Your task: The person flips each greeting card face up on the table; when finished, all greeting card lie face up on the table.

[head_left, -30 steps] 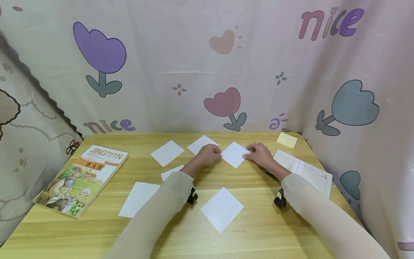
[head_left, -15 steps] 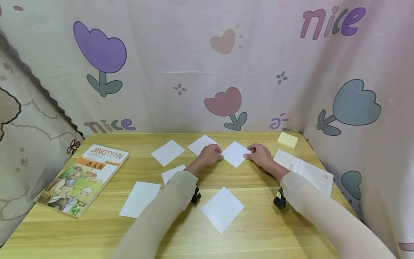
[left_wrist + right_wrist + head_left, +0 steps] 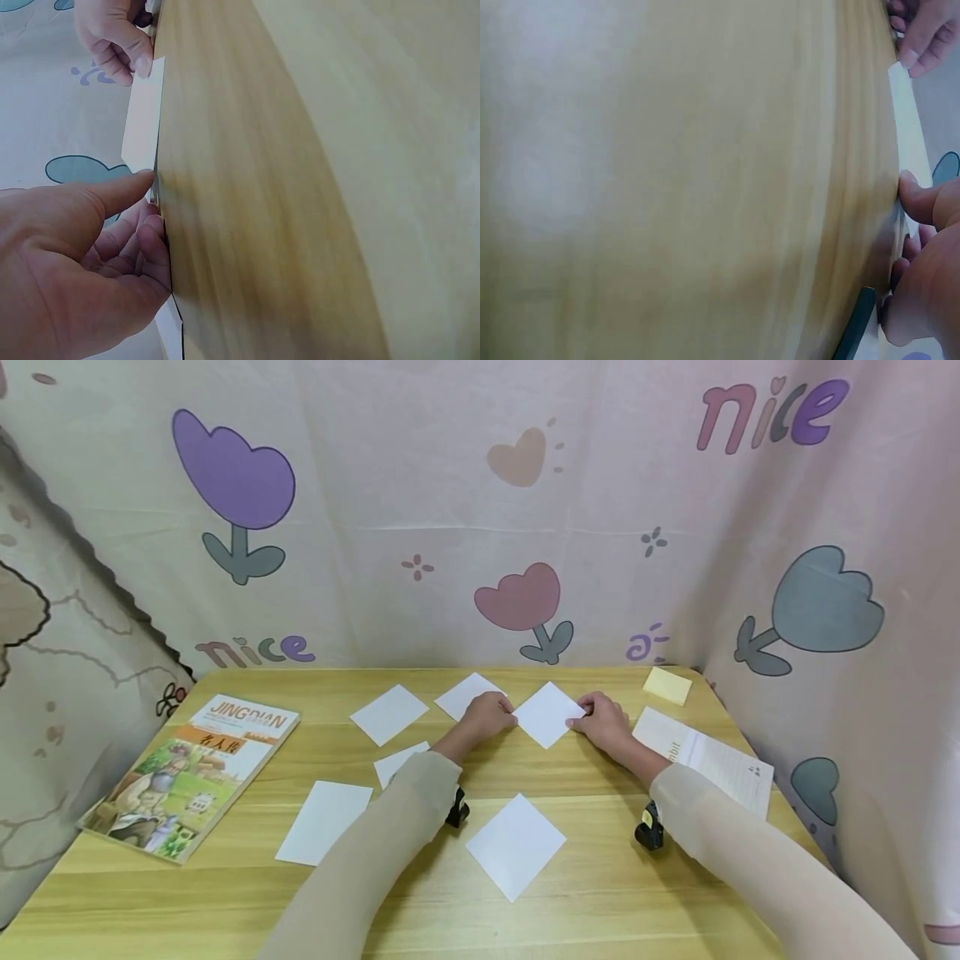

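A white square of paper stands cornerwise between my two hands at the back middle of the wooden table. My left hand pinches its left corner, thumb above and the other fingers curled below. At the opposite corner, the thumb and fingers of my right hand pinch the sheet. The left wrist view has the paper nearly edge-on between both hands. From the right wrist, the sheet appears as a narrow strip. Whether it touches the table is hard to tell.
Several other white sheets lie around, including one in front, one at left and one behind. A magazine lies far left. On the right are a printed notebook and a yellow paper. A patterned curtain hangs behind.
The held paper's far corner sits slightly higher in view, showing more of its face. My left forearm has shifted slightly to the right; both hands stay at the paper's corners.
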`<state>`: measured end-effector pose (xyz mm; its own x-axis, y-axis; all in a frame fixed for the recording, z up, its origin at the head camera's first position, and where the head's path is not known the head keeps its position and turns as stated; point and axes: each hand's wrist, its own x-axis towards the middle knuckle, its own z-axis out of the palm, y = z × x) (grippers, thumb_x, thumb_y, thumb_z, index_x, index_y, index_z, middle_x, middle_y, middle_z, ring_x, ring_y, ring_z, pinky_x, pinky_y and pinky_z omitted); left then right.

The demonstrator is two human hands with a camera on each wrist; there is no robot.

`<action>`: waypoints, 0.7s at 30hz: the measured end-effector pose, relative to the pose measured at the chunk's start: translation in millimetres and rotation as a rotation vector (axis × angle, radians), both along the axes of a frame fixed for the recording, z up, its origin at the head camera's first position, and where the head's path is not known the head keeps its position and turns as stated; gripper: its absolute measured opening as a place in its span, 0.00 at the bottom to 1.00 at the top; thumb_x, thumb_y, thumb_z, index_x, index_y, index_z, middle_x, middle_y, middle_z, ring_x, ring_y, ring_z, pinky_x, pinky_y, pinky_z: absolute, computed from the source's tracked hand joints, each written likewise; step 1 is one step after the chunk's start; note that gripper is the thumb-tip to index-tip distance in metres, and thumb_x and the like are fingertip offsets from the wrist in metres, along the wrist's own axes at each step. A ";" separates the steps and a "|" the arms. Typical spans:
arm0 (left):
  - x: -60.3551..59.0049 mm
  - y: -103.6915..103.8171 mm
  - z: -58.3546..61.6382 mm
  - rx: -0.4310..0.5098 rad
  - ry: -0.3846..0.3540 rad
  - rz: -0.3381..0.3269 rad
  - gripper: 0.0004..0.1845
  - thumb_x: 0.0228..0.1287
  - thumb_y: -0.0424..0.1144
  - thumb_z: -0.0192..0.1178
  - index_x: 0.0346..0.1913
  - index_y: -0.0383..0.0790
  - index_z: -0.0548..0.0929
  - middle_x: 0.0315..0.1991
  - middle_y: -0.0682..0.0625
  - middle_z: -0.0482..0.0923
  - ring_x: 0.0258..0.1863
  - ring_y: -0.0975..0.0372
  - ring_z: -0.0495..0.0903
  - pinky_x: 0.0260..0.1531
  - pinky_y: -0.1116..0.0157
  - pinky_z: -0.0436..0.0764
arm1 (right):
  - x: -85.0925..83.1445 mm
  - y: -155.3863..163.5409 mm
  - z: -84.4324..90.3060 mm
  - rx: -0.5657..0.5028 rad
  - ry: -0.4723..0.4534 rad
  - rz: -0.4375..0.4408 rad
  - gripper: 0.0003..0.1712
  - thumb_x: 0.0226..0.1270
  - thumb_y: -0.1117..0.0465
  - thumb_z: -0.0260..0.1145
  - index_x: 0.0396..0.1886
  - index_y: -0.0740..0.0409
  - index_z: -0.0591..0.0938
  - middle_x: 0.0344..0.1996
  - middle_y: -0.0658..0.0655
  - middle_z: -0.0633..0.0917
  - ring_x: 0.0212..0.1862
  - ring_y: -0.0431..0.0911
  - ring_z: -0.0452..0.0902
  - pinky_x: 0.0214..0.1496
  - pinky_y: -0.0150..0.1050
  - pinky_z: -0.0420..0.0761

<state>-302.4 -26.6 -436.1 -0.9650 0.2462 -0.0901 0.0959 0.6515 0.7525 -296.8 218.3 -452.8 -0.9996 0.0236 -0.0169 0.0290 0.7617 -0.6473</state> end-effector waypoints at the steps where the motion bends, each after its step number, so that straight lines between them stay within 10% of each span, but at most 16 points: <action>1: 0.1 0.1 0.0 -0.001 -0.004 0.001 0.10 0.66 0.37 0.65 0.45 0.35 0.83 0.48 0.42 0.82 0.52 0.50 0.79 0.57 0.53 0.76 | 0.7 -0.2 -0.4 0.001 0.005 -0.004 0.27 0.66 0.54 0.72 0.59 0.61 0.76 0.49 0.61 0.81 0.52 0.56 0.74 0.64 0.56 0.63; 9: -1.8 0.4 2.0 0.086 -0.054 0.041 0.09 0.64 0.36 0.64 0.43 0.35 0.83 0.45 0.44 0.81 0.44 0.55 0.77 0.47 0.60 0.78 | 2.8 -0.6 -2.5 -0.048 0.038 -0.002 0.22 0.68 0.57 0.69 0.57 0.62 0.76 0.48 0.62 0.80 0.50 0.55 0.74 0.62 0.54 0.64; 21: -14.1 -8.9 6.0 0.599 -0.248 0.181 0.15 0.63 0.22 0.60 0.52 0.23 0.77 0.40 0.34 0.82 0.33 0.54 0.86 0.42 0.59 0.87 | 4.3 -7.4 11.7 -0.442 0.022 0.082 0.16 0.73 0.70 0.60 0.58 0.70 0.76 0.41 0.57 0.71 0.40 0.47 0.80 0.45 0.33 0.83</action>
<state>-316.5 -35.5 -430.1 -0.9641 0.1593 -0.2125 -0.1976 0.1046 0.9747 -292.5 210.9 -441.1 -0.9981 -0.0605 0.0133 -0.0370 0.4111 -0.9108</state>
